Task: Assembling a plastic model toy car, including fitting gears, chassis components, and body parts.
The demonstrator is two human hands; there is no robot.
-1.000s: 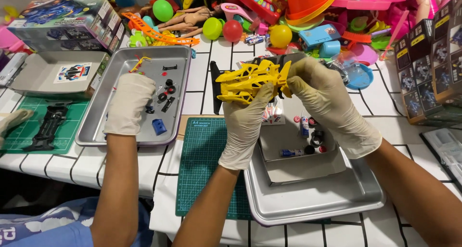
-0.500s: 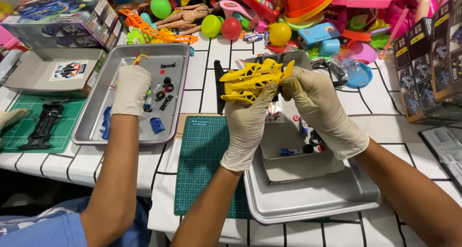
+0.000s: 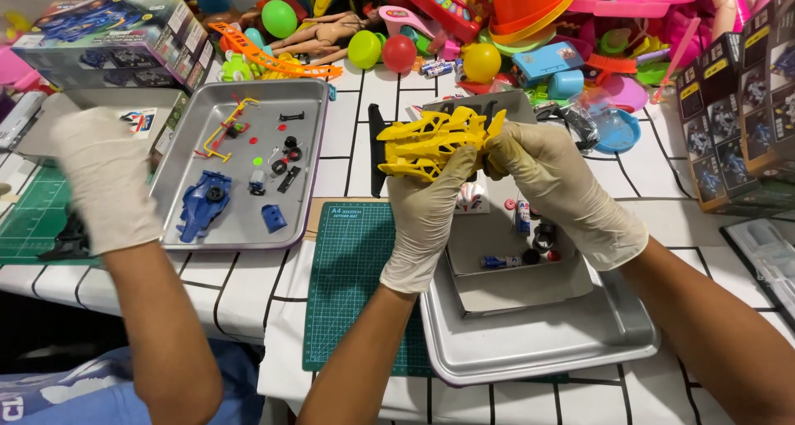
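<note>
Free spot: green mat (image 3: pixel 352 284) in front, nothing on it. Bare white tiles (image 3: pixel 344 152) btwn left tray (image 3: pixel 310 156) & yellow toy frame (image 3: pixel 435 144), narrow lane. Back is blocked w/ a big toy pile (image 3: pixel 464 36). Right side: boxes (image 3: pixel 737 102) stand tall. Co-worker's gloved arm (image 3: pixel 116 201) blocks far left

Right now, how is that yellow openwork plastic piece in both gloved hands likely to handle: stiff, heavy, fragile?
The yellow plastic piece is mostly thin struts and gaps, so probably light and somewhat brittle. It keeps its shape between the left hand and right hand, suggesting stiffness. Its irregular form seems unlikely to roll.
</note>
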